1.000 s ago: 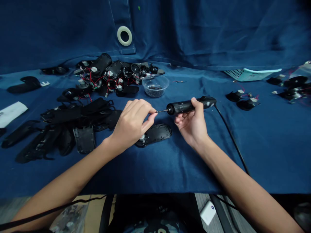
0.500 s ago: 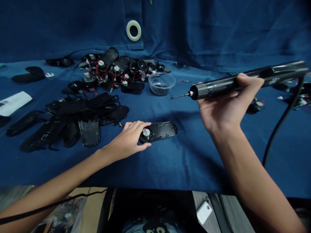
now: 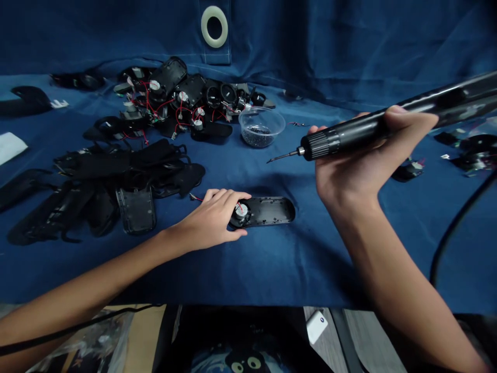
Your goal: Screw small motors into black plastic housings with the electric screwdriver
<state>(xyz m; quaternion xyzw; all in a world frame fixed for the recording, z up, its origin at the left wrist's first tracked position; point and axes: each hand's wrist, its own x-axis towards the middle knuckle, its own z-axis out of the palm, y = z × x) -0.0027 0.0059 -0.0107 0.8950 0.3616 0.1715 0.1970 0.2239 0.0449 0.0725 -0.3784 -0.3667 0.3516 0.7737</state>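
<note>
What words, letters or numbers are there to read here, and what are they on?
"K": looks like one orange letter, on the dark thing in the clear bag at the bottom left.
Too blurred to read: faint letters on the dark shirt, above the big cartoon eyes.
Too blurred to read: pale marks on the black electric screwdriver.
Too small to read: a round blue mark on the white box.
I can't make out any numbers.

One screwdriver (image 3: 349, 135), one bowl (image 3: 261, 130), one left hand (image 3: 212, 220), one right hand (image 3: 355, 173).
One held casing (image 3: 272, 212), one pale ring (image 3: 204, 27); heaped black parts (image 3: 128, 166) overlap too much to count.
</note>
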